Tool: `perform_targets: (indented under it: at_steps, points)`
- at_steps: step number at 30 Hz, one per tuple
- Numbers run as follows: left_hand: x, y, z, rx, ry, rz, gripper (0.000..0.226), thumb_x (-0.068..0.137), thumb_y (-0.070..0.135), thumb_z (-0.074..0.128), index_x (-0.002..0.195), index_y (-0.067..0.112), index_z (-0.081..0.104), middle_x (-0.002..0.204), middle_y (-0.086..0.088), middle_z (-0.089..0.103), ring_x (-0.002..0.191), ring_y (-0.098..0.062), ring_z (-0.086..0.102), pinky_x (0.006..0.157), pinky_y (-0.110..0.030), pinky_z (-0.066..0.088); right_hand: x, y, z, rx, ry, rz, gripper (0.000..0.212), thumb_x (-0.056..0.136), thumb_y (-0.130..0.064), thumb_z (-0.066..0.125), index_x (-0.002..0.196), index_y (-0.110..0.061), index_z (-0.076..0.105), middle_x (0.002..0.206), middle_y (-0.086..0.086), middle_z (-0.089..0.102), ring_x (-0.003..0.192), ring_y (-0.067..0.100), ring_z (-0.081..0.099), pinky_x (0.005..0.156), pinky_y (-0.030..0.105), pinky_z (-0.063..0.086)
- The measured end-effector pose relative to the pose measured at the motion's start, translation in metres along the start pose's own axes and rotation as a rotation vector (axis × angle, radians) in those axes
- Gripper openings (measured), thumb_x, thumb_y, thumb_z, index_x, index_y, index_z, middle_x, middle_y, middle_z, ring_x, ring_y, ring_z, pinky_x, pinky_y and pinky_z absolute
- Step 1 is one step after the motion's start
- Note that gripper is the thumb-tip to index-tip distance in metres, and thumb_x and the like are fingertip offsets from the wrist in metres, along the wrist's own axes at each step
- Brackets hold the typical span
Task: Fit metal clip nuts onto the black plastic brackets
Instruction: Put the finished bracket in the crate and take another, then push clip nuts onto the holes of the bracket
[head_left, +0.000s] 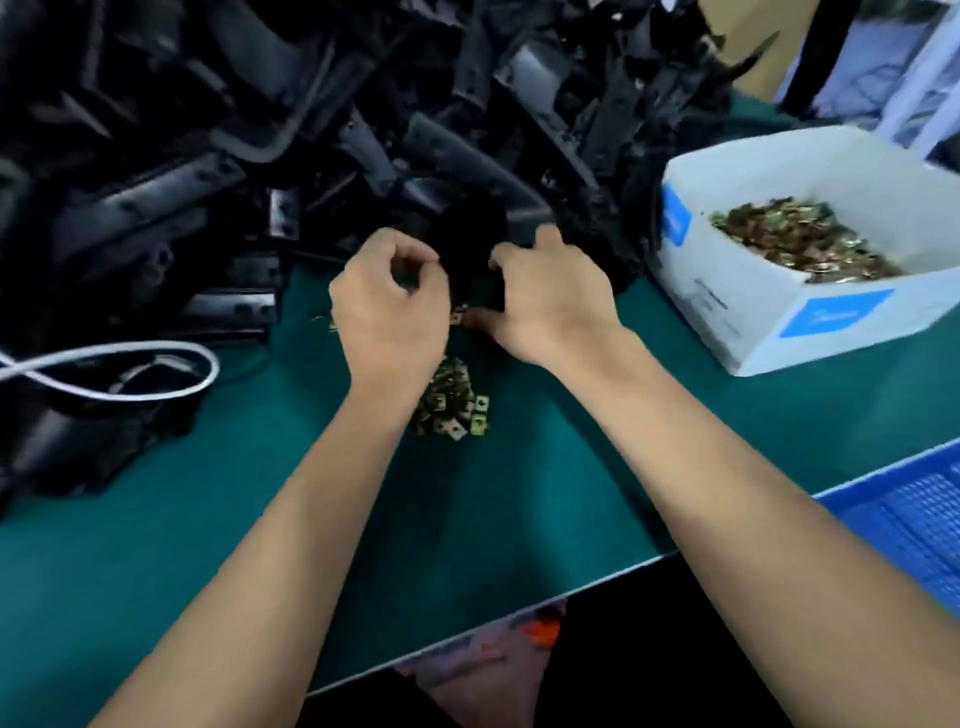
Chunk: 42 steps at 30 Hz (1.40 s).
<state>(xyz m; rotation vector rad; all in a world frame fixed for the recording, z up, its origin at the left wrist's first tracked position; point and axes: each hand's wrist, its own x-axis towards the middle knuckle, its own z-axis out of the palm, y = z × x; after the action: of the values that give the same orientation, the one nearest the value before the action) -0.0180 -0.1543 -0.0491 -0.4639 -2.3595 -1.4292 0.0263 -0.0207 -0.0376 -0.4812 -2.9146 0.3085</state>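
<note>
With the right hand (545, 301) gripping the black plastic bracket (475, 260) above the green mat (545, 493) and the left hand (389, 306) curled in a pinch beside it, its contents hidden, the nut should slide on square, fed from the loose clip nuts (454, 402) and the white box (769, 312) holding more.

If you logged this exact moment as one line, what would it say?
step: fitting clip | left hand: fingers curled, contents unclear | right hand: grips black bracket | loose clip nuts: on green mat

Both hands — left hand (389, 306), right hand (550, 299) — grip a black bracket (470, 249) just beyond the clip nuts (452, 402) heaped on the green table (519, 519).
</note>
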Motion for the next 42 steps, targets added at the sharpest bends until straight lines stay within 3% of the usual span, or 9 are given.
perform_targets:
  at_steps: [7, 12, 16, 18, 22, 29, 33, 38, 42]
  points:
    - [0.022, -0.052, -0.025, 0.046, 0.025, -0.036, 0.009, 0.090, 0.011, 0.064, 0.087, 0.017, 0.070, 0.078, 0.010, 0.067, 0.071, -0.012, 0.062, 0.070, -0.026, 0.050, 0.031, -0.018, 0.033, 0.007, 0.130, -0.023, 0.048, 0.087, -0.068, 0.064, 0.100, -0.022, 0.066, 0.118, 0.011, 0.053, 0.084, 0.041, 0.064, 0.068, 0.038, 0.050]
    - [0.024, -0.055, -0.022, -0.022, 0.019, -0.073, 0.010, 0.089, 0.010, 0.065, 0.086, 0.017, 0.071, 0.078, 0.011, 0.069, 0.073, -0.012, 0.064, 0.070, -0.019, 0.050, 0.037, -0.012, 0.033, 0.210, 0.251, 0.072, 0.053, 0.078, -0.072, 0.070, 0.068, -0.022, 0.056, 0.077, -0.005, 0.061, 0.072, 0.026, 0.064, 0.057, 0.031, 0.042]
    - [0.024, -0.055, -0.022, -0.077, 0.037, -0.084, 0.011, 0.089, 0.007, 0.064, 0.086, 0.015, 0.071, 0.078, 0.011, 0.068, 0.072, -0.010, 0.065, 0.068, -0.016, 0.050, 0.031, -0.022, 0.030, 0.366, 0.450, 0.146, 0.073, 0.065, -0.087, 0.068, 0.089, -0.021, 0.049, 0.082, -0.008, 0.059, 0.072, 0.018, 0.057, 0.063, 0.038, 0.046]
    - [0.025, -0.057, -0.022, -0.098, 0.045, -0.098, 0.012, 0.089, 0.006, 0.064, 0.086, 0.015, 0.071, 0.078, 0.011, 0.068, 0.070, -0.009, 0.066, 0.068, -0.022, 0.054, 0.031, -0.023, 0.028, 0.359, 0.585, 0.105, 0.074, 0.068, -0.075, 0.077, 0.108, -0.021, 0.049, 0.104, -0.005, 0.053, 0.078, 0.018, 0.054, 0.065, 0.036, 0.044]
    - [0.023, -0.057, -0.023, -0.127, 0.042, -0.137, 0.011, 0.090, 0.007, 0.064, 0.085, 0.015, 0.070, 0.078, 0.010, 0.068, 0.069, -0.017, 0.068, 0.070, -0.039, 0.059, 0.035, -0.009, 0.026, 0.325, 0.417, -0.094, 0.048, 0.084, -0.017, 0.077, 0.127, -0.033, 0.066, 0.137, 0.002, 0.042, 0.112, 0.023, 0.055, 0.091, 0.039, 0.054]
    - [0.020, -0.054, -0.027, -0.217, -0.024, 0.019, 0.038, 0.088, 0.013, 0.072, 0.125, 0.019, 0.064, 0.112, 0.004, 0.066, 0.092, -0.007, 0.066, 0.076, -0.025, 0.056, 0.034, -0.009, 0.009, 0.522, 0.965, -0.446, 0.019, 0.088, 0.009, 0.070, 0.104, 0.001, 0.073, 0.105, 0.018, 0.067, 0.103, 0.032, 0.063, 0.091, 0.040, 0.050]
    - [0.021, -0.057, -0.023, -0.237, -0.072, 0.202, 0.086, 0.088, 0.029, 0.079, 0.160, 0.022, 0.032, 0.144, 0.003, 0.049, 0.121, -0.021, 0.057, 0.087, -0.030, 0.055, 0.022, -0.027, 0.009, 0.571, 0.901, -0.640, 0.016, 0.082, 0.009, 0.075, 0.096, 0.004, 0.072, 0.102, 0.017, 0.070, 0.101, 0.030, 0.067, 0.089, 0.038, 0.050]
    - [0.024, -0.065, -0.015, -0.334, -0.193, 0.202, 0.057, 0.092, 0.021, 0.073, 0.144, 0.015, 0.051, 0.129, -0.007, 0.061, 0.114, -0.021, 0.063, 0.093, -0.044, 0.057, 0.011, -0.044, 0.013, 0.592, 0.721, -0.766, 0.027, 0.084, 0.008, 0.071, 0.111, 0.003, 0.074, 0.119, 0.018, 0.069, 0.111, 0.035, 0.066, 0.092, 0.047, 0.050]
    - [0.011, -0.060, -0.012, -0.451, -0.191, -0.071, 0.044, 0.085, 0.033, 0.065, 0.126, 0.018, 0.062, 0.107, 0.019, 0.070, 0.108, 0.008, 0.064, 0.095, -0.016, 0.049, 0.005, -0.045, 0.015, 0.678, 0.484, -0.748, 0.035, 0.090, 0.000, 0.073, 0.125, 0.002, 0.068, 0.136, 0.015, 0.065, 0.130, 0.028, 0.061, 0.104, 0.049, 0.049]
